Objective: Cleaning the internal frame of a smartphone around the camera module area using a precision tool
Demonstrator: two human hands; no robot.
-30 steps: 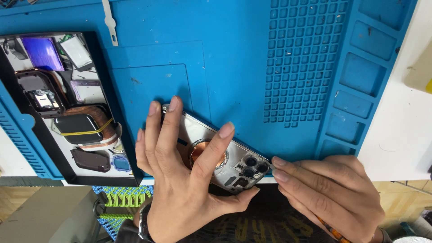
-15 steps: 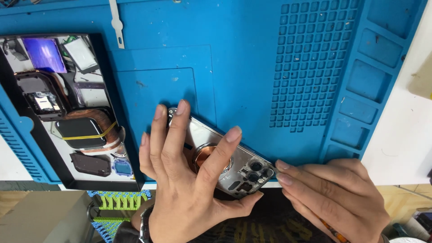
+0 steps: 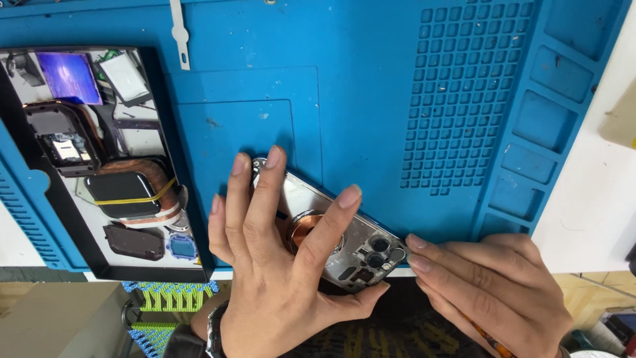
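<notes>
1. Blue silicone work mat [image 3: 371,86] covers most of the white tabletop [image 3: 589,212] in the head view; its right part carries a grid of small square pockets [image 3: 464,93] and a row of larger recessed compartments [image 3: 543,126]

2. On the mat's near edge lies an opened phone back housing [image 3: 358,248], tilted diagonally, with a copper-coloured coil ring [image 3: 306,229] at its middle and the camera openings [image 3: 381,250] towards its lower right corner

3. The left hand [image 3: 278,265] is spread flat over the housing: its fingers [image 3: 331,219] press on the upper part and the coil, and the thumb hooks round the lower edge, so it clasps the housing against the mat rather than lifting it

4. The right hand [image 3: 490,292] sits just right of the housing, its fingertips [image 3: 417,242] touching the camera-end corner; it pinches nothing, and an orange-handled tool [image 3: 487,335] shows under the palm, though I cannot tell how it is held

5. At the left, a black tray [image 3: 165,159] holds phone parts, among them a dark component bound with a yellow band [image 3: 126,193] and a small purple-lit screen [image 3: 68,76]; a white plastic strip [image 3: 179,33] lies on the mat above

6. Against the frame half a second back, the housing and both hands keep nearly the same pose; the whole scene sits slightly lower and more to the right, and the left fingers have spread a little wider
</notes>
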